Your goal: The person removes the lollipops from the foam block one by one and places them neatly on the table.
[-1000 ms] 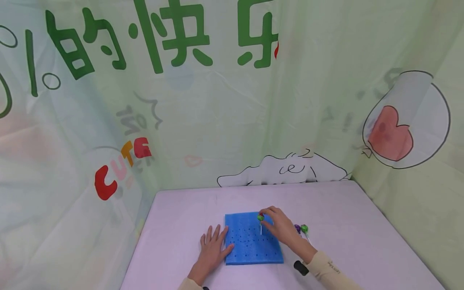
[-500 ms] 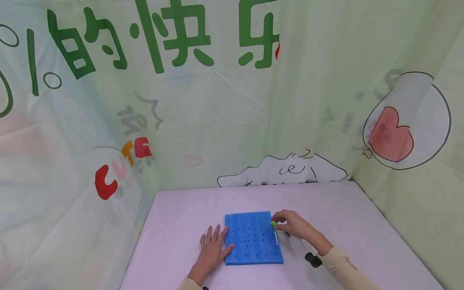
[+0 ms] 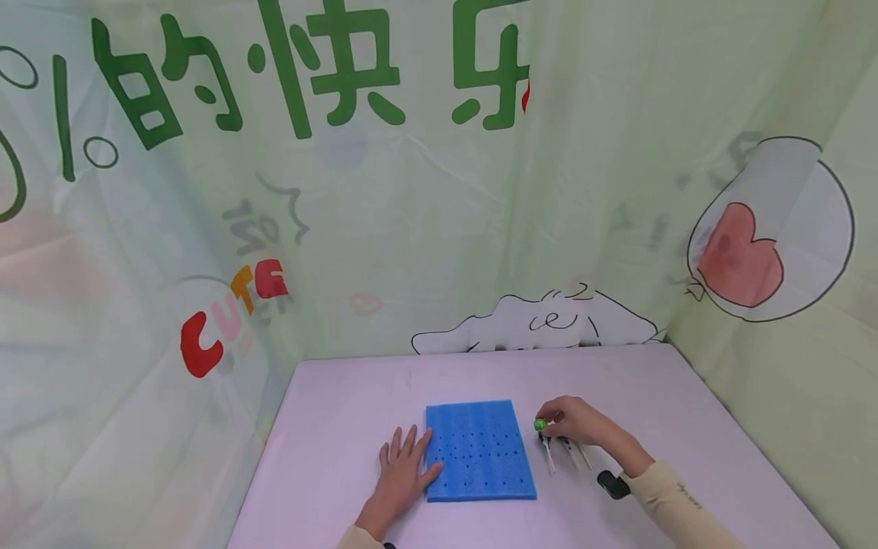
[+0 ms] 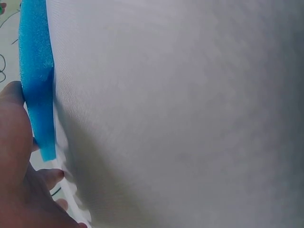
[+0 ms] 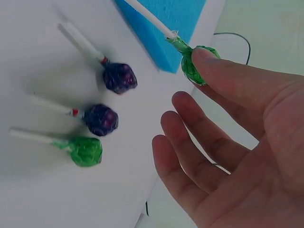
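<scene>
A blue foam board with rows of small holes lies flat on the table. My left hand rests at its left edge, fingers spread and straight, thumb on the board. Right of the board, my right hand pinches a green-wrapped lollipop by its candy head between thumb and index finger, the white stick pointing away. The other fingers are loosely bent. Beneath that hand, in the right wrist view, lie two purple lollipops, one nearer the board and one in the middle, plus another green lollipop.
The pale lilac table is enclosed by printed curtains at the back and both sides. A black wrist strap device sits at my right cuff.
My right hand has moved right with the green lollipop, from over the board to beside it, above the other lollipops. My left hand has stayed in place.
</scene>
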### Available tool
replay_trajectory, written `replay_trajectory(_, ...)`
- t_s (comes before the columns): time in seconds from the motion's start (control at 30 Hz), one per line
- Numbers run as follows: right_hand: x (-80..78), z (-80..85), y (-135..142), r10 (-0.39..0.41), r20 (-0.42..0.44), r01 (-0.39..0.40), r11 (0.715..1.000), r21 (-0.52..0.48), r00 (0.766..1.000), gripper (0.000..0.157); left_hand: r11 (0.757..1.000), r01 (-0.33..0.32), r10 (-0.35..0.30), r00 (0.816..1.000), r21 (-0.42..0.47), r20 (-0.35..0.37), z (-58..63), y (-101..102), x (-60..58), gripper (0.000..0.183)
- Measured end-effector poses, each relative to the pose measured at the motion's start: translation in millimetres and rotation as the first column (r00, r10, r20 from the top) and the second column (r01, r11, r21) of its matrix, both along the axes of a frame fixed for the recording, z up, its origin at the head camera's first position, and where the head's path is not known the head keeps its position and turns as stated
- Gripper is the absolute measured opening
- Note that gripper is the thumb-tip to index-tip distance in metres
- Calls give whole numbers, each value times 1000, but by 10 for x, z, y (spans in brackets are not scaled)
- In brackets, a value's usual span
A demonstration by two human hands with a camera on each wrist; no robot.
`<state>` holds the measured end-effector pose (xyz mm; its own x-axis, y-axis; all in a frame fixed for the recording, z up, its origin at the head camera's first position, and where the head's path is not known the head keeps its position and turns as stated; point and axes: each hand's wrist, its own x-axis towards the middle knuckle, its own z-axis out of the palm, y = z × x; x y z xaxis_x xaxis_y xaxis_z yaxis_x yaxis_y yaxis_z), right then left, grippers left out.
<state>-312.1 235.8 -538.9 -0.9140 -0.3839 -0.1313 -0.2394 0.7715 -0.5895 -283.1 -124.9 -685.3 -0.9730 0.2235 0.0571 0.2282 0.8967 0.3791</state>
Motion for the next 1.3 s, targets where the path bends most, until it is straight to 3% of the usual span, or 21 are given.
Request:
replay_trajectory(0.3,-121,46,290,-18,13,18,1000,12,1000,22,1000,-17,16,1000,-27,-13,-99,-24,-63,84)
replay_trajectory(0.47,-163,4,499,-32,27,32,999,12,999,22,1000,-15,15,1000,-19,-17,-97,-23,-67,84)
replay_trajectory(0.67,-201,-16,681,-59,53,52,992,115,997,16,1000,-13,13,1000,-11,-19,-82,-18,-67,84)
replay_trajectory(0.87,-277,-110,758,-100,82,76,964,253,992,12,1000,-13,13,1000,-19,2,-49,-25,-50,84)
replay_trajectory(1.07,-302,-275,774,-157,74,130,948,289,985,15,1000,-6,5,1000,16,30,34,-10,-4,83)
replay_trajectory(1.3,-291,-358,720,-199,99,157,931,330,975,19,1000,-16,16,999,18,37,7,9,1,82)
